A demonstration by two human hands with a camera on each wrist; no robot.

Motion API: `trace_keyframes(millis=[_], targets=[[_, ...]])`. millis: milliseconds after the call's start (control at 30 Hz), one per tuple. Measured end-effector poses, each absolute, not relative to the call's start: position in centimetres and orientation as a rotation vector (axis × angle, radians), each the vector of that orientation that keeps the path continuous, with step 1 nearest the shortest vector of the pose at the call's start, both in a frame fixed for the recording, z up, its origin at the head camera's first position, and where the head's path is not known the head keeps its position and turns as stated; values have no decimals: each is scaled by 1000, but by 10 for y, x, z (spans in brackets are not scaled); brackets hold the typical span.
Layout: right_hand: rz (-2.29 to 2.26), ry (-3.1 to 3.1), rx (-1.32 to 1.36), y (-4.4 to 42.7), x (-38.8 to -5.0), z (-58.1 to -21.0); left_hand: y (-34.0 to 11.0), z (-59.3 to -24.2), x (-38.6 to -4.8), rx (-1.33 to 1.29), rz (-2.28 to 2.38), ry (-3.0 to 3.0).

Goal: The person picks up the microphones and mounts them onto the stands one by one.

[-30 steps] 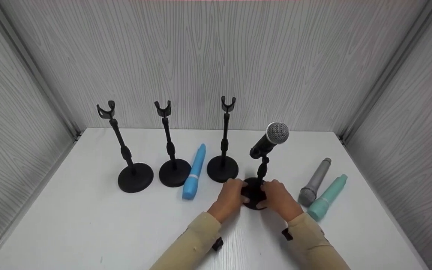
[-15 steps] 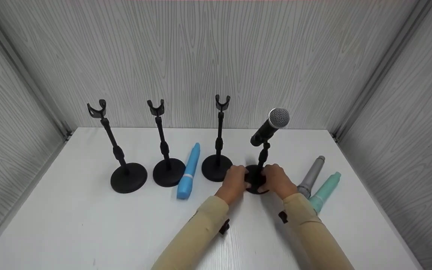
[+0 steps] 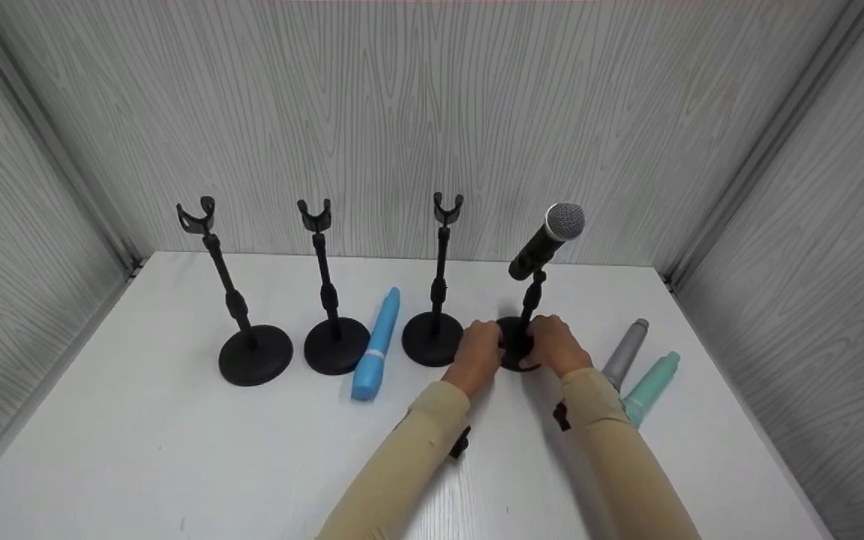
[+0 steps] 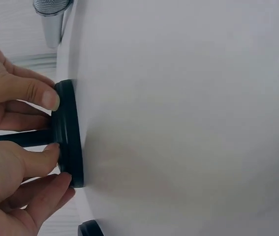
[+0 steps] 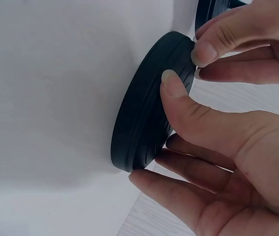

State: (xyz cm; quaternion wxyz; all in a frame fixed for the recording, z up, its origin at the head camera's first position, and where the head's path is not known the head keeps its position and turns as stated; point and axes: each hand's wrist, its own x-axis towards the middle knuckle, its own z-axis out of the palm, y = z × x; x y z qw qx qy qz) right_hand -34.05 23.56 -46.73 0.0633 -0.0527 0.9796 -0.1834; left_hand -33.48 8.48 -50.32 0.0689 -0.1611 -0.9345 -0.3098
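Note:
A black stand with a round base carries a tilted black microphone with a silver mesh head. My left hand grips the base's left edge and my right hand grips its right edge. In the left wrist view, thumbs and fingers of both hands pinch the rim of the base, with the post between the hands. The right wrist view has the base close up, the right thumb on its upper face and fingers at its edge.
Three stands with bare cradles, left, middle and right, stand leftward. A blue microphone lies against the middle one's base. Grey and green microphones lie right of my right hand, partly behind my sleeve.
The stand with the microphone has moved back toward the rear wall, both hands keeping hold of its base. It now stands roughly level with the other stands.

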Motion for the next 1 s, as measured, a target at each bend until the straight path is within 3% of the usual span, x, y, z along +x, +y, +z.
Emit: trace_keyframes(millis=[567,833,1000], targets=[[-411,3010,-274,237,-347,-475,71,-493,-324,-620,-1051,-2893],[-181,3126,-236,218,-331,-453,52,-471,-314,-587,-1002,-2867],[-448,3090,-486,195,-327,-445,28,-461,-311,-461,-980,-2953]])
